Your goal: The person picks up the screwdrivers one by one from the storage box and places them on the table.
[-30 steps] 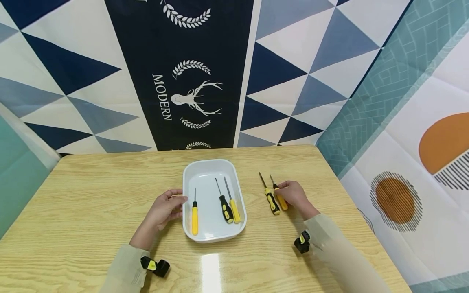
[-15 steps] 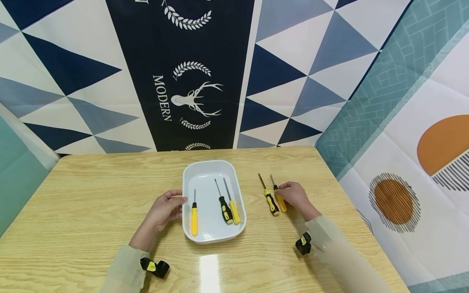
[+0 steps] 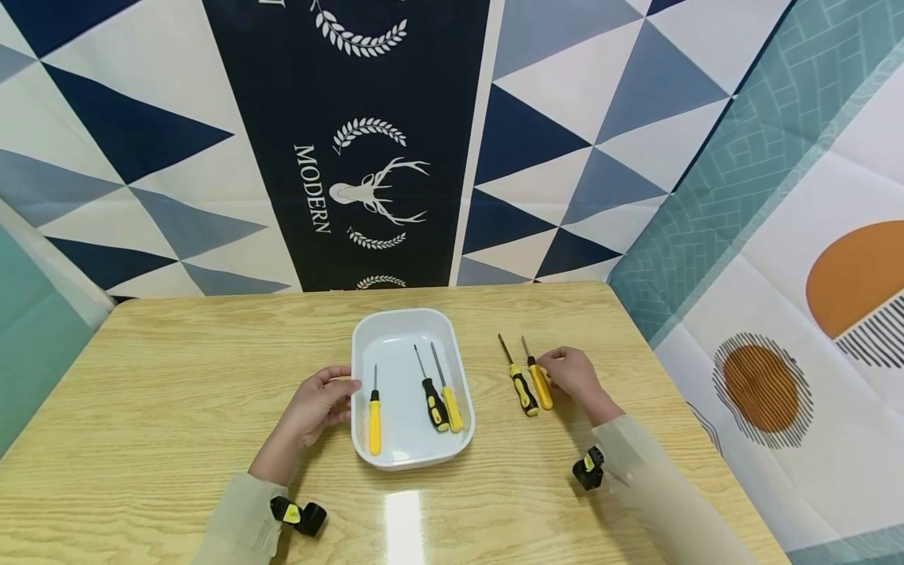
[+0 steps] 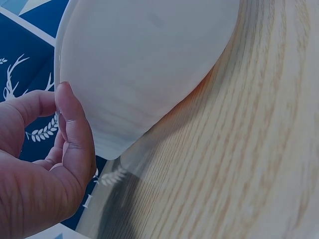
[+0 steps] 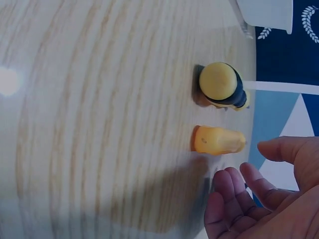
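The left rim of one white tray point(image 3: 402, 369) is pinched by the left hand point(image 3: 321, 406). Three screwdrivers point(image 3: 375, 424) are contained in it: one at left, two close together at right. On the wooden table point(image 3: 176, 377), two more are laid: a black-and-yellow screwdriver point(image 3: 522, 391), then a yellow-handled screwdriver point(image 3: 541, 388), closely flanked on its right by the right hand point(image 3: 574, 375), whose thumb and fingers are parted.
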A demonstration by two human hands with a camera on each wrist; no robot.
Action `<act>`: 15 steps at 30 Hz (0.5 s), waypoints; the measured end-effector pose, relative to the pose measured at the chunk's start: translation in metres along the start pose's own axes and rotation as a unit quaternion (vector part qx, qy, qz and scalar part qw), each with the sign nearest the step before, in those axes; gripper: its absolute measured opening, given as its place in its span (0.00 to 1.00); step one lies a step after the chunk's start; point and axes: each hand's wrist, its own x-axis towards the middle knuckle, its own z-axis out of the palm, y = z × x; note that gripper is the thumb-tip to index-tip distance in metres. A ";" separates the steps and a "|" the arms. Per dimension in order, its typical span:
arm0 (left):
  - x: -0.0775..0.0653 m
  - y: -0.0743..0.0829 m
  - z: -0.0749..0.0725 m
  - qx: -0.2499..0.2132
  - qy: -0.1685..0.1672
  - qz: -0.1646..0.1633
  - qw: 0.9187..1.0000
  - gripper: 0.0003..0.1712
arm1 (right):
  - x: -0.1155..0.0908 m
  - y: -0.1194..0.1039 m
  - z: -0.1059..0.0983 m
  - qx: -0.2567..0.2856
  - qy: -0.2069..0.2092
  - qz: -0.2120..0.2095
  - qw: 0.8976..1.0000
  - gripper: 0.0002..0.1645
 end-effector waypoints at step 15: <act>-0.001 0.001 0.001 0.002 0.000 -0.002 1.000 0.28 | -0.010 -0.016 -0.004 0.018 0.007 -0.021 1.000 0.24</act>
